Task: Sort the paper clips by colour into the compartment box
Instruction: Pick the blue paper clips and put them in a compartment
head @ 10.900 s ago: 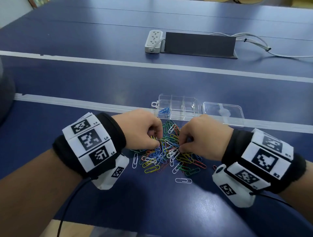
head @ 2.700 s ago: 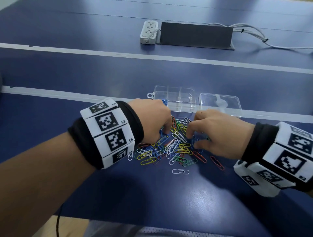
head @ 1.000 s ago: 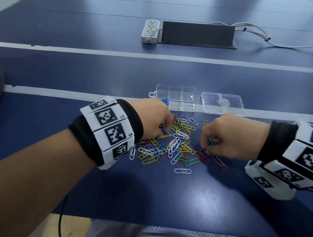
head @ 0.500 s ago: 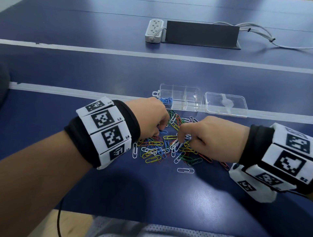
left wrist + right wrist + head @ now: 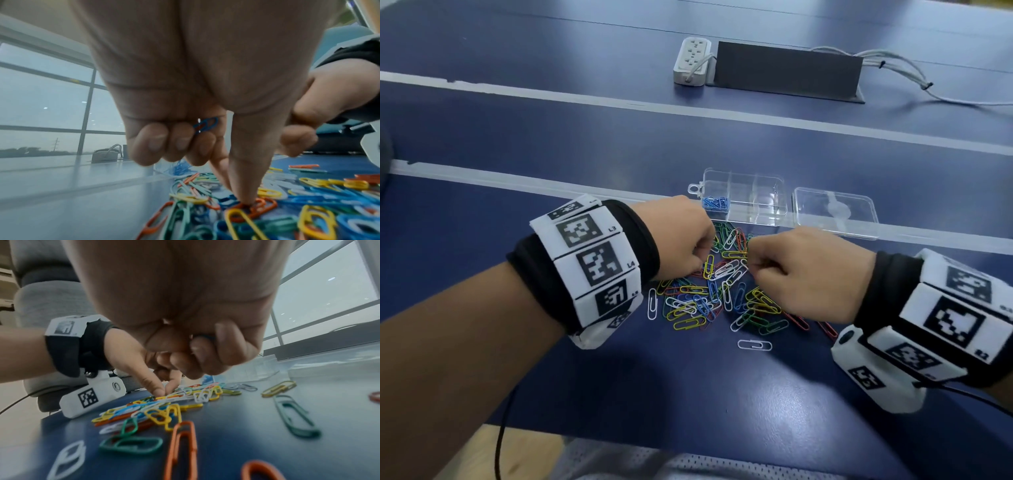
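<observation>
We look down at a dark blue table (image 5: 524,342) crossed by pale stripes, with a white power strip (image 5: 692,61) and a dark cable cover (image 5: 787,73) at its far edge. In the middle far ground sits the clear compartment box (image 5: 751,198), its lid (image 5: 835,212) open flat to the right; only its near left compartment holds anything, a small heap of blue clips (image 5: 715,203). Just near of the box lies the pile of mixed paper clips (image 5: 719,291), with a lone white clip (image 5: 754,345) nearer still. Our left hand (image 5: 678,236) is over the pile's far left side, three fingers curled around a blue clip (image 5: 205,125) in the palm while thumb and forefinger pinch down onto the pile. Our right hand (image 5: 808,274) is over the right side, fingers curled tight, with something dark blue tucked inside. The blue compartment lies just beyond the left hand, so that hand is the nearer one for dropping blues.
</observation>
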Demonstrator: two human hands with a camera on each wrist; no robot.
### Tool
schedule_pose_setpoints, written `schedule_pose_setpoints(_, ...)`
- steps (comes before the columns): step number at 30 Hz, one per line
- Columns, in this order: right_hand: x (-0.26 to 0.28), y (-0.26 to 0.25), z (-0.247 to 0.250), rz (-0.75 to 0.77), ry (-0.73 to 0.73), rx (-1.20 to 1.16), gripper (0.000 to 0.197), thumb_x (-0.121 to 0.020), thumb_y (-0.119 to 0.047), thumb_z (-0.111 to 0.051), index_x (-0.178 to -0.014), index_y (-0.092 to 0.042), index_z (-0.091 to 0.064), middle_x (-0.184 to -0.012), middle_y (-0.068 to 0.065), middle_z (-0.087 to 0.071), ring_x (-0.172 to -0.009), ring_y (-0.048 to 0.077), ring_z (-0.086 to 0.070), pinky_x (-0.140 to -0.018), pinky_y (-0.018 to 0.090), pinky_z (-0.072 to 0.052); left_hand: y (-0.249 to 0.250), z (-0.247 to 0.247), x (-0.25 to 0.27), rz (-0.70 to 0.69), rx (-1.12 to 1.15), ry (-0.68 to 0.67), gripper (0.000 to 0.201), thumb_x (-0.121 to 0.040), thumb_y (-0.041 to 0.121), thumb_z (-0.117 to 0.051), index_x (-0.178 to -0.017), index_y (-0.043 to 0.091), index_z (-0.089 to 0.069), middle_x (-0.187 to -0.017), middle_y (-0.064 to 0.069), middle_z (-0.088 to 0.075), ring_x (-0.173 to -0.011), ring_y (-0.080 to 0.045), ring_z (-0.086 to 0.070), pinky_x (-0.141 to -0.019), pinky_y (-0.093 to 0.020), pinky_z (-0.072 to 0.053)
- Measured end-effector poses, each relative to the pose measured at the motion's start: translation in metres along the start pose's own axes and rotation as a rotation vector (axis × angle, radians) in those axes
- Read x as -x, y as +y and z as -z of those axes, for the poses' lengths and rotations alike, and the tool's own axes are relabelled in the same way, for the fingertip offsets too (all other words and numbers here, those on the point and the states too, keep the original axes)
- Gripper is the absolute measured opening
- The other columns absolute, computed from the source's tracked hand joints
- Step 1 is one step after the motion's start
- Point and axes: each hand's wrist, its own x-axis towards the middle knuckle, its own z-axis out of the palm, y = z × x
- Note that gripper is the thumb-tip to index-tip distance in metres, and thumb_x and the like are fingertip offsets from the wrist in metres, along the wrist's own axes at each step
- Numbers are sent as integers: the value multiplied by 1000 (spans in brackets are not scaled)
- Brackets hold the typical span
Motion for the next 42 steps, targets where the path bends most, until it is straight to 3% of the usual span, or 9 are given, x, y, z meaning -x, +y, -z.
schedule_pose_setpoints(6, -5, -4, -8, 84, -61, 94, 15, -82, -35, -55, -95, -33, -62, -89, -6, -62, -85, 22, -55, -77, 29, -46, -6, 2, 3, 28, -23, 27, 16, -84, 28, -62, -99, 25, -67, -86, 5, -47, -99, -19, -54, -82, -29, -45)
schedule_pose_setpoints(13, -7, -5, -7, 81, -57, 225, 25, -84, -32, -43, -92, -17, -61, -95, 9, -65, -90, 33, -62, -77, 42, -53, 0, 1, 1, 18, -40, 24, 14, -83, 30, -64, -95, 27, -70, -103, 2, -61, -102, -22, -59, -78, -30, -48)
schedule_pose_setpoints(18, -6, -4, 0, 3, 10, 154, 25, -86, -29, -38, -84, -12, -56, -80, 9, -63, -79, 31, -57, -68, 34, -44, 4, 2, 0, -18, -84, 0, 10, -83, 24, -57, -84, 24, -67, -80, 4, -51, -88, -22, -56, -73, -29, -47)
schedule_pose_setpoints(23, -13, 7, 9, -180, -5, -352, 37, -93, -25, -35, -58, -16, -34, -53, 0, -38, -52, 15, -35, -58, 32, -33, 4, 0, 3, 4, -51, -7, 15, -78, 23, -54, -65, 22, -49, -63, 7, -48, -75, -19, -51, -65, -24, -40)
schedule_pose_setpoints(26, -14, 13, 5, -168, -79, -446, 41, -95, -39, -40, -60, -19, -40, -40, -8, -46, -38, 4, -40, -51, 17, -34, 3, 1, 4, 37, 8, 14, 22, -77, 23, -54, -59, 20, -42, -61, 6, -46, -70, -20, -48, -62, -24, -38)
schedule_pose_setpoints(29, -14, 16, 4, -155, -125, -474, 29, -93, -34, -50, -66, -22, -47, -44, -8, -52, -35, 1, -41, -46, 13, -34, 1, 5, 7, 48, 43, 28, 25, -76, 24, -57, -58, 20, -40, -59, 7, -43, -62, -15, -44, -61, -25, -39)
schedule_pose_setpoints(32, -20, 18, 11, -147, -95, -412, 15, -90, -22, -56, -75, -24, -57, -59, -6, -59, -46, 2, -46, -52, 14, -38, 0, 10, 7, 60, 98, 53, 23, -75, 22, -60, -61, 21, -42, -59, 8, -44, -55, -3, -38, -56, -25, -36)
schedule_pose_setpoints(36, -37, 16, 30, -186, 85, -162, 17, -87, -17, -57, -96, -20, -71, -79, -3, -59, -77, 15, -53, -72, 21, -37, 0, 19, 2, 48, 145, 106, 7, -77, 18, -58, -84, 21, -58, -61, 12, -45, -56, 0, -40, -66, -22, -36)
schedule_pose_setpoints(42, -68, 10, 40, -244, 147, -10, 29, -83, -8, -55, -105, -22, -67, -109, 8, -67, -104, 27, -61, -88, 28, -46, 9, 31, -15, 72, 98, 105, 27, -86, 24, -50, -111, 19, -57, -67, 9, -42, -79, -19, -44, -72, -23, -34)
